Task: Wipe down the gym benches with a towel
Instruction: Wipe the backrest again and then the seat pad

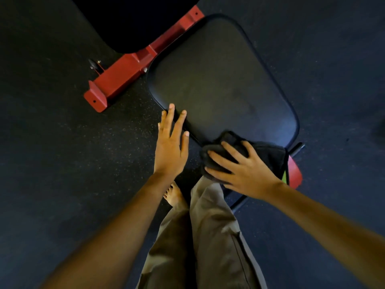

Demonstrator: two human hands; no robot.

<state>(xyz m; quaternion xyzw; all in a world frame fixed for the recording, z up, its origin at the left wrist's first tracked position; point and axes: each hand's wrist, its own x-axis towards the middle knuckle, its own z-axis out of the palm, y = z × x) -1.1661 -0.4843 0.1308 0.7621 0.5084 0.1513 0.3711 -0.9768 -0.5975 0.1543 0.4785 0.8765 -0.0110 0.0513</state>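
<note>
bg | floor (pixel 62 155): dark rubber w/ fine pale specks | light: dim, bluish tint twd rt

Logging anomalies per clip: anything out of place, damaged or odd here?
One oddity: a bare foot on the gym floor beside the bench pad. The pad, the towel under the right hand and the red frame show no damage.

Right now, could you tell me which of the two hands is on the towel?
The right hand, spread wide, presses the dark towel on the bench pad's near edge; the left hand holds nothing.
</note>
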